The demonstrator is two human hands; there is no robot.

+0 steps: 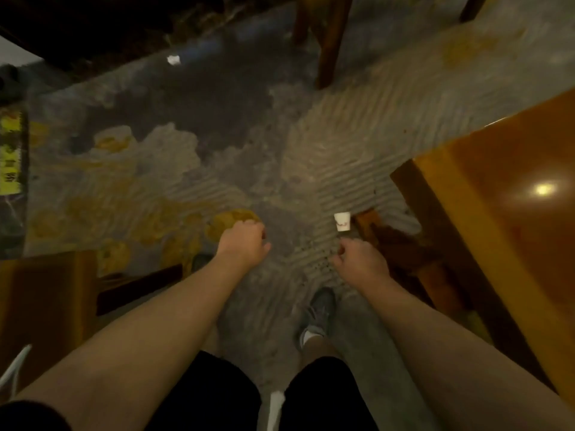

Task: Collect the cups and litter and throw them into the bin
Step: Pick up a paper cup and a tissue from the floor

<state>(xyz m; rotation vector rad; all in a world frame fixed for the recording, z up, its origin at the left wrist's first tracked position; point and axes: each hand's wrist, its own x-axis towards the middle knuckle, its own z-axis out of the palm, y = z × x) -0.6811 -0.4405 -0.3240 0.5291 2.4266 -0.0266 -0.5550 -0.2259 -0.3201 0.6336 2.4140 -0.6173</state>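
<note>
A small white paper cup (342, 221) with a red mark stands upright on the patterned carpet, beside a wooden table leg. My right hand (361, 262) hangs just below it, fingers curled, holding nothing. At the same height, further left, my left hand (244, 244) is also loosely curled and empty. A crumpled white scrap of litter (173, 59) lies far off on the dark carpet at the upper left. No bin is in view.
An orange wooden table (510, 194) fills the right side, its leg (370, 225) next to the cup. A brown seat (46, 306) sits at the left. Chair legs (326, 54) stand at the top. My shoe (320, 312) is on the carpet between my arms.
</note>
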